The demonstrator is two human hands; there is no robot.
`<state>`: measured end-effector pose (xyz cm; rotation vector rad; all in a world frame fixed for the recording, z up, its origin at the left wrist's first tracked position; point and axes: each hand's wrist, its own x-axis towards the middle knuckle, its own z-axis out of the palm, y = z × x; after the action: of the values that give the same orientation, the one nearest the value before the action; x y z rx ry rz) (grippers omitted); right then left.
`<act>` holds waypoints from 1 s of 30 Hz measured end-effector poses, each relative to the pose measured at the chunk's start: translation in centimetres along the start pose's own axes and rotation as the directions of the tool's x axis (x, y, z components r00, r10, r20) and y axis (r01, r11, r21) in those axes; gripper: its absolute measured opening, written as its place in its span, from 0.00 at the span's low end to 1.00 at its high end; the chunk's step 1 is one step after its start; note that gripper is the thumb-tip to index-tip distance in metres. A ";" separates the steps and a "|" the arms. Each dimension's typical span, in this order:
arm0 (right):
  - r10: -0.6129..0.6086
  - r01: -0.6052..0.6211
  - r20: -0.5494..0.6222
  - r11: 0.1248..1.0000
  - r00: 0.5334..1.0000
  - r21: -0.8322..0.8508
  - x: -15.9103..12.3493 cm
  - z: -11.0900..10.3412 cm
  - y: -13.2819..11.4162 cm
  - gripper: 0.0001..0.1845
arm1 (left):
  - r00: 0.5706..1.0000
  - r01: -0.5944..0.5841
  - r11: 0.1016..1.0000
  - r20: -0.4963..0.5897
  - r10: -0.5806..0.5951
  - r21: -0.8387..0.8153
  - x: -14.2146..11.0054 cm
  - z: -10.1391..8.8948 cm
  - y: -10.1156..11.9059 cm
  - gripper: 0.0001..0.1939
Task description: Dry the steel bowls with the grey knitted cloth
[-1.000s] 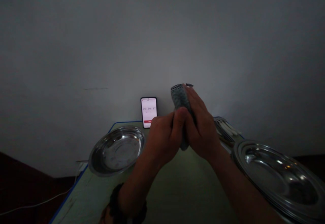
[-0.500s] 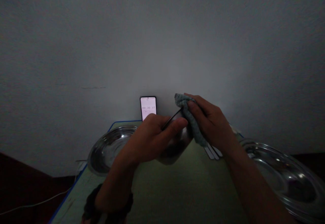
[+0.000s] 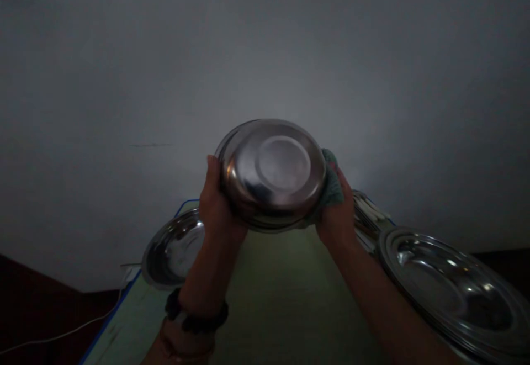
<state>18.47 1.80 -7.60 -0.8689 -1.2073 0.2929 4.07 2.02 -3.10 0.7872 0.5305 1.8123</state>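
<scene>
A shiny metal bowl (image 3: 273,172) is held up over the table, tilted so that its round underside faces me. My left hand (image 3: 217,205) grips its left rim, thumb up along the edge. At the right rim, my right hand (image 3: 337,216) is closed on a grey-green cloth (image 3: 332,180), which is pressed against the bowl's side. The fingers of both hands are partly hidden behind the bowl.
A metal basin (image 3: 171,249) stands at the table's left edge. On the right are stacked metal basins (image 3: 455,287), with cutlery (image 3: 368,210) behind them. The green table (image 3: 285,299) meets a grey wall (image 3: 265,50). A white cable (image 3: 74,329) hangs at the left.
The bowl has been raised and turned, so its underside now faces me. My left hand has moved to its left side, the right hand with the cloth to its right. The phone is now hidden.
</scene>
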 end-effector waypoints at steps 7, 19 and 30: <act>0.032 -0.039 -0.040 0.983 0.999 -0.178 -3.1 2.5 -1.9 0.29 | 0.972 -0.086 0.939 -0.180 0.152 0.332 -2.8 1.2 -2.2 0.25; -0.275 0.369 0.287 0.859 0.918 -0.355 1.0 -1.9 -3.7 0.23 | 0.943 -0.172 0.717 0.323 -0.079 0.676 -4.0 1.4 -1.8 0.25; -0.280 0.421 0.371 0.822 0.886 -0.383 -0.3 -0.2 -4.5 0.23 | 0.988 -0.031 0.779 0.135 -0.069 0.626 -2.5 0.6 -0.7 0.25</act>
<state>17.42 -1.44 -4.59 -0.9977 -1.7381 -0.1858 5.55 -0.04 -3.83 1.3539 1.0684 1.5336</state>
